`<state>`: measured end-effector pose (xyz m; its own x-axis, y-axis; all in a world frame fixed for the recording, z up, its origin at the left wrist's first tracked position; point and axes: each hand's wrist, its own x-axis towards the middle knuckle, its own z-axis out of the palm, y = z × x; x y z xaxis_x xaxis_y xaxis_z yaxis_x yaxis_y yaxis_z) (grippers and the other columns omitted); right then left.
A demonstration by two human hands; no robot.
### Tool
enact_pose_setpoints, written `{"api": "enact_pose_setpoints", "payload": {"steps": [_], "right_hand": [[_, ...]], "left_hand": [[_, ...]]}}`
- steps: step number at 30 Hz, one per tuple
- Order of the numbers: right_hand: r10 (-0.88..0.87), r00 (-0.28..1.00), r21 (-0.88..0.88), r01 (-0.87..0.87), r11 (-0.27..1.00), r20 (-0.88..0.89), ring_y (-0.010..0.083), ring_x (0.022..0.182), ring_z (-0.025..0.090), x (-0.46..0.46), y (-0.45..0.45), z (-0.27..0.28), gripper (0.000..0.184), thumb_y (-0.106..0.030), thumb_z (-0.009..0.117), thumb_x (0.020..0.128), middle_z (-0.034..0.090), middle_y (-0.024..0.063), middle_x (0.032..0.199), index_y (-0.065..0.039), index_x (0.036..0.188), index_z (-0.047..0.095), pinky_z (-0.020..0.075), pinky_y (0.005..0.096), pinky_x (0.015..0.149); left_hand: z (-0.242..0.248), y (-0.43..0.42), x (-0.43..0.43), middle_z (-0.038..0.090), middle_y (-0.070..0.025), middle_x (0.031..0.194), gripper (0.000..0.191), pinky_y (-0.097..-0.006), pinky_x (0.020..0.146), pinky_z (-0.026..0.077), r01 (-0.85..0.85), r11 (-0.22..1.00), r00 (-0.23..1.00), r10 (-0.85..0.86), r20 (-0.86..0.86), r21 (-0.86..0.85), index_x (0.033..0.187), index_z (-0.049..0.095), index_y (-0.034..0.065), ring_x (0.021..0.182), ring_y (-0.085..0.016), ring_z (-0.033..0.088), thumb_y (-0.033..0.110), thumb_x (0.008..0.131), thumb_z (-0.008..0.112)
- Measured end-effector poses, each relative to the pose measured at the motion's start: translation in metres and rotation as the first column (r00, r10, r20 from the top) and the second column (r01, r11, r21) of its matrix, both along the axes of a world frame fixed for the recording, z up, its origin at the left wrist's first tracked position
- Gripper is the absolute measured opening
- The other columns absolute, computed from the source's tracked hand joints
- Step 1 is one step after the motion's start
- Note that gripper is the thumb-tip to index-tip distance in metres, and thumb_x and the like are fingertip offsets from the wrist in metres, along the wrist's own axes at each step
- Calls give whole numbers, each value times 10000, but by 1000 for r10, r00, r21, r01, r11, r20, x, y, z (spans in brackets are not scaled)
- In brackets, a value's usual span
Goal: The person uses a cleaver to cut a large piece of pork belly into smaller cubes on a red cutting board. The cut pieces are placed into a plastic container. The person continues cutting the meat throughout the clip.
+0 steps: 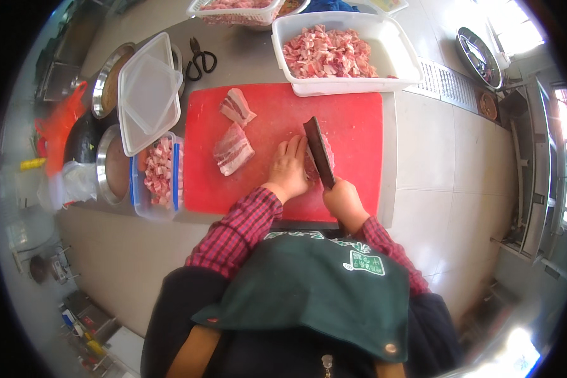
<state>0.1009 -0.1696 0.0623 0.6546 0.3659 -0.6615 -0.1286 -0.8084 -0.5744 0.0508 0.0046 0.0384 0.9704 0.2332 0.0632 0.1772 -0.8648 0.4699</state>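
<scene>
A red cutting board (283,203) lies in front of me. My right hand (344,201) grips the handle of a cleaver (319,153), whose blade stands on edge over a piece of raw meat (329,150). My left hand (290,165) is pressed against that meat just left of the blade, fingers pointing away from me; the blade and the hand hide part of the piece. Two slabs of streaky raw pork, a larger one (234,150) and a smaller one (237,107), lie on the board's left side.
Beyond the board stands a white plastic tub (349,87) of cut meat. Left of the board are a clear container (157,213) with meat pieces, a plastic lid (146,94) and metal bowls (102,165). Black-handled scissors (201,61) lie at the upper left. Another white basket (238,18) holds meat.
</scene>
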Motion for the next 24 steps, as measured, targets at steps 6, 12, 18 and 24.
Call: {"api": "enact_pose_setpoints", "payload": {"steps": [6,12,18,24], "right_hand": [[2,999,-67,0,998,36,508,912,694,-24,-20,11,254,-146,590,885,704,330,898,33,1032,692,563,559,810],[183,980,-103,-175,979,80,487,969,703,17,31,-9,285,-199,633,858,717,316,945,33,996,724,574,533,848],[192,970,-173,-165,971,149,485,986,703,-2,-5,0,296,-195,613,858,722,311,989,40,1000,724,571,533,860],[102,991,-12,-101,995,92,465,886,712,-8,-27,14,261,-175,599,893,710,302,894,29,1020,702,560,522,789]], "left_hand": [[-4,4,-3,548,-159,1278,964,-442,1018,480,9,1000,999,-9,31,-2,1425,499,-18,1172,-371,521,234,585,898],[-2,-9,-19,568,-155,1233,946,-451,996,489,-15,998,1000,16,5,-57,1415,515,12,1144,-361,536,212,575,901],[11,21,-34,556,-152,1258,937,-441,1034,484,-58,998,998,58,-11,-5,1421,517,43,1163,-369,533,181,572,889],[10,54,-51,513,-141,1425,746,-436,1115,454,-3,998,999,6,-39,56,1407,555,66,1274,-370,514,19,684,734]]}}
